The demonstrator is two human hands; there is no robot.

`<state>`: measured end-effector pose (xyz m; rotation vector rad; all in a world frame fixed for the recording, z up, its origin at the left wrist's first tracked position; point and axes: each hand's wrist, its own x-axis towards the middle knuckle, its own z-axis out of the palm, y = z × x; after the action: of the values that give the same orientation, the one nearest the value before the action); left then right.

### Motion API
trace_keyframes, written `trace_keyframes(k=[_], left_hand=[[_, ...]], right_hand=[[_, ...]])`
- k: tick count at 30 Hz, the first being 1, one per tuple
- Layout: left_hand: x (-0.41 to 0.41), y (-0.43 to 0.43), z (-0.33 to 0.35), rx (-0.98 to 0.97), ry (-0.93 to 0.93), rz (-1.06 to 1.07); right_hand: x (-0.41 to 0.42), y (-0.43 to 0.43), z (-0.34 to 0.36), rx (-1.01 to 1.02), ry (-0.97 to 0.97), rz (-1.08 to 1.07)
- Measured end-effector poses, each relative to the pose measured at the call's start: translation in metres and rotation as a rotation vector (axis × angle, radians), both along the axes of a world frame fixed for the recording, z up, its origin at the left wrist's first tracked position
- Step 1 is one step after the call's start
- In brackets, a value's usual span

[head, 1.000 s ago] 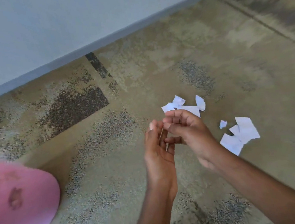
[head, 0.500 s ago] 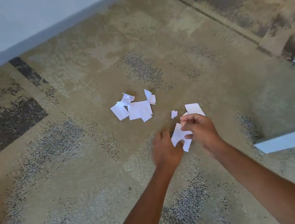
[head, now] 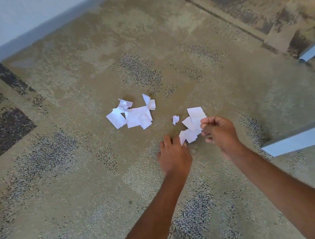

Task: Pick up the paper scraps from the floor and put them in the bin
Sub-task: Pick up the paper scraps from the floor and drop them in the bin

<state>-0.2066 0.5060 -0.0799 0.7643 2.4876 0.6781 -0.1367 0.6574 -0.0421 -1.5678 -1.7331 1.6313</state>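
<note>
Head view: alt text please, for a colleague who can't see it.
The right hand pinches white paper scraps over patterned carpet, the left hand at their lower edge. A larger pile of scraps and one small crumpled bit lie beyond.

A pile of paper scraps lies on the patterned carpet at the centre of the frame, with a small crumpled scrap just to its right. Further right, the right hand pinches the edge of several flat scraps. The left hand, lower centre, touches the lowest of them, its grip hidden. A pale wall fills the upper left; two grey-blue bars enter from the right edge.
</note>
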Motion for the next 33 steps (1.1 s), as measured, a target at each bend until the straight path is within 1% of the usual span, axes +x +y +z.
trace_keyframes(k=[2, 4, 6, 8, 9, 10, 11, 13, 15, 18, 20, 22, 24, 27, 29, 33], left_hand=[[-0.006, -0.007, -0.001, 0.086, -0.036, 0.038], [-0.011, -0.015, -0.003, 0.16, -0.077, 0.103], [-0.016, -0.023, -0.004, 0.2, -0.122, 0.174], [-0.02, -0.029, -0.002, 0.216, -0.157, 0.209], [-0.023, -0.03, -0.001, 0.205, -0.152, 0.201], [-0.025, -0.031, 0.001, 0.187, -0.135, 0.181], [-0.028, -0.029, 0.003, 0.177, -0.116, 0.158], [-0.036, -0.023, 0.006, 0.171, -0.066, 0.088], [-0.048, -0.011, 0.005, 0.143, 0.016, -0.022], [-0.072, 0.013, 0.0, 0.119, 0.107, -0.221], [-0.087, 0.027, -0.004, 0.064, 0.138, -0.357], [-0.094, 0.034, -0.009, -0.021, 0.164, -0.446], [-0.096, 0.033, -0.013, -0.042, 0.201, -0.453], [-0.091, 0.026, -0.017, 0.004, 0.231, -0.39], [-0.085, 0.021, -0.016, 0.019, 0.248, -0.383], [-0.081, 0.018, -0.015, 0.058, 0.238, -0.4]], right_hand=[[-0.003, -0.002, -0.005, 0.068, -0.014, 0.06], [-0.005, -0.003, -0.01, 0.225, -0.08, 0.209], [-0.005, -0.004, -0.015, 0.445, -0.229, 0.497], [-0.005, -0.007, -0.021, 0.641, -0.447, 0.789], [-0.005, -0.009, -0.023, 0.703, -0.54, 0.865], [-0.005, -0.011, -0.027, 0.743, -0.599, 0.897], [-0.004, -0.013, -0.03, 0.778, -0.622, 0.901], [-0.002, -0.016, -0.035, 0.854, -0.597, 0.898], [0.001, -0.016, -0.037, 0.922, -0.57, 0.913], [0.002, -0.014, -0.038, 0.969, -0.586, 0.943], [0.002, -0.013, -0.038, 0.994, -0.596, 0.953], [0.001, -0.012, -0.038, 1.014, -0.592, 0.955], [0.0, -0.013, -0.038, 0.997, -0.578, 0.924], [-0.004, -0.015, -0.04, 0.876, -0.556, 0.814], [-0.007, -0.014, -0.044, 0.807, -0.585, 0.788], [-0.013, -0.014, -0.044, 0.799, -0.583, 0.775]])
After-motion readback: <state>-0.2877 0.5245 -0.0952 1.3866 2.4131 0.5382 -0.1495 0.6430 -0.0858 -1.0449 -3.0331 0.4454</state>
